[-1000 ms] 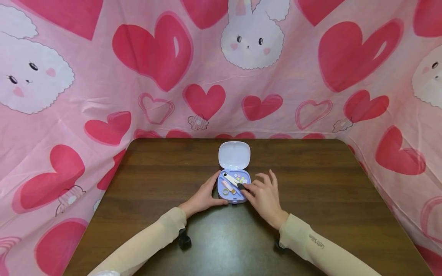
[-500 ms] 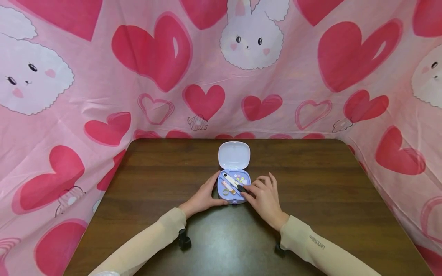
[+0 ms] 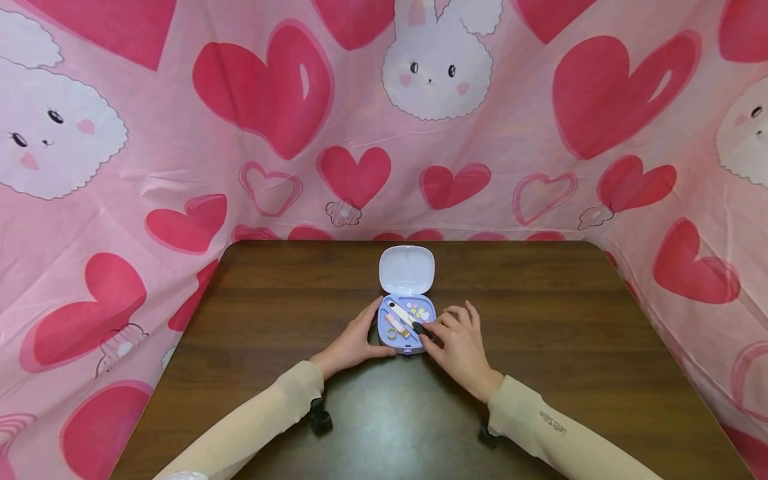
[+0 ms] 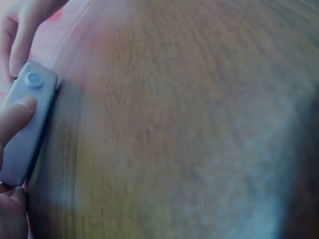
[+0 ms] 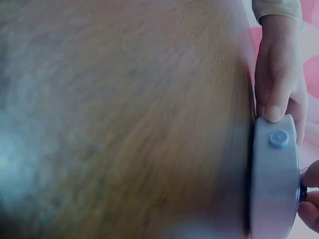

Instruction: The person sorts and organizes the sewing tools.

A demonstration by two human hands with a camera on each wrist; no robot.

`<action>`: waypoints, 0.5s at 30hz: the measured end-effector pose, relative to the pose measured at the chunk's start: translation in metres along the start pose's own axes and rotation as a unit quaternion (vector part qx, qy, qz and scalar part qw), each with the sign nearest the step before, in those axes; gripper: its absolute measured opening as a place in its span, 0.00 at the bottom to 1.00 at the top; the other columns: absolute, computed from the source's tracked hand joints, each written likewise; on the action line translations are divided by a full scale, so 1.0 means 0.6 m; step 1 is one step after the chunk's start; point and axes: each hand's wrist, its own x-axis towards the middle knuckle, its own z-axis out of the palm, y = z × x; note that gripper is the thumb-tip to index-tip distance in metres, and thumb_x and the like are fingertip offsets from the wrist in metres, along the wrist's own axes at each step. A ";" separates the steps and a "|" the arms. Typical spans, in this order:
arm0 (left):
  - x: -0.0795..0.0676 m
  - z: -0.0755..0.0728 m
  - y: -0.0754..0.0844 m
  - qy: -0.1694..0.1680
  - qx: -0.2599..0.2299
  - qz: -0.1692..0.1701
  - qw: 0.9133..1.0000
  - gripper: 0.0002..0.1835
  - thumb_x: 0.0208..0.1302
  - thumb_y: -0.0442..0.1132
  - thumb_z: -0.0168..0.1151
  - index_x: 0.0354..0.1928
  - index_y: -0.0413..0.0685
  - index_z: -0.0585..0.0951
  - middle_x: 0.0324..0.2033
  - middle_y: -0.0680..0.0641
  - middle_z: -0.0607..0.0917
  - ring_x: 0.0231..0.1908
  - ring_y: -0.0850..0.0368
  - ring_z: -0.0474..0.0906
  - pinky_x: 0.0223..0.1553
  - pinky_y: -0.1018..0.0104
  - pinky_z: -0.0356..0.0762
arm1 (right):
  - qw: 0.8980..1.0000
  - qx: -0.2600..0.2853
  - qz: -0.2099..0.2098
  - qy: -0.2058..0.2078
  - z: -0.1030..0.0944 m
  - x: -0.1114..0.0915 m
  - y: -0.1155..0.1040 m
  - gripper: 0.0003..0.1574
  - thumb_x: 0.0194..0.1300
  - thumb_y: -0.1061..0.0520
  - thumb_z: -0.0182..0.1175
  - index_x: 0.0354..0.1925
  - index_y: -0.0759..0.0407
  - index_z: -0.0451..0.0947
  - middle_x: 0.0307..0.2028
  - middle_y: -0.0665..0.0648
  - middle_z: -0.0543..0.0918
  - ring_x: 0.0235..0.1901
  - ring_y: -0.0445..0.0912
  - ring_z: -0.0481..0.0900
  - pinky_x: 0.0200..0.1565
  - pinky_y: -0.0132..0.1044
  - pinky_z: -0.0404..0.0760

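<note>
A lavender sewing kit case (image 3: 415, 345) stands open on the table, its white lid (image 3: 407, 269) tipped back. My left hand (image 3: 354, 341) holds the case by its left side, thumb on the front wall near the round latch (image 4: 34, 80). Inside, a slim white tool (image 3: 399, 309) with a black end (image 3: 419, 327) lies diagonally. Thumb and forefinger of my right hand (image 3: 462, 343) pinch that black end at the case's right edge. Small pale buttons (image 3: 420, 311), a gold ring-shaped piece (image 3: 392, 333) and a pink-and-gold strip (image 3: 396, 325) lie around the tool.
The dark wooden table (image 3: 288, 293) extends on both sides of the case. A pink cloth (image 3: 360, 120) with hearts and rabbits hangs around its back and sides. Black wrist devices (image 3: 321, 417) sit under the sleeves.
My right hand's raised fingers have lowered and drawn in slightly, and the thumb has shifted a little. The left hand and the case stay in place.
</note>
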 end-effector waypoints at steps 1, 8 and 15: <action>0.000 0.000 0.000 0.000 0.000 0.000 1.000 0.64 0.56 0.50 0.82 0.84 0.46 0.48 0.81 0.42 0.56 0.78 0.46 0.56 0.77 0.47 0.57 | 1.000 0.003 -0.002 0.000 0.000 -0.001 0.001 0.14 0.58 0.53 0.79 0.43 0.54 0.92 0.33 0.52 0.83 0.53 0.58 0.74 0.70 0.72 0.53; 0.001 0.000 -0.001 0.000 -0.003 0.000 1.000 0.64 0.56 0.49 0.82 0.84 0.46 0.48 0.81 0.42 0.56 0.78 0.46 0.56 0.77 0.47 0.57 | 1.000 0.016 -0.018 0.005 -0.002 -0.005 0.006 0.13 0.58 0.56 0.79 0.43 0.53 0.93 0.34 0.51 0.82 0.54 0.59 0.74 0.71 0.71 0.53; 0.002 0.000 -0.004 -0.002 -0.004 -0.001 1.000 0.64 0.55 0.49 0.82 0.84 0.46 0.48 0.81 0.42 0.56 0.78 0.46 0.56 0.77 0.47 0.57 | 0.999 0.026 -0.023 0.004 -0.002 -0.004 0.009 0.13 0.58 0.56 0.79 0.43 0.54 0.92 0.34 0.52 0.82 0.54 0.60 0.75 0.70 0.72 0.54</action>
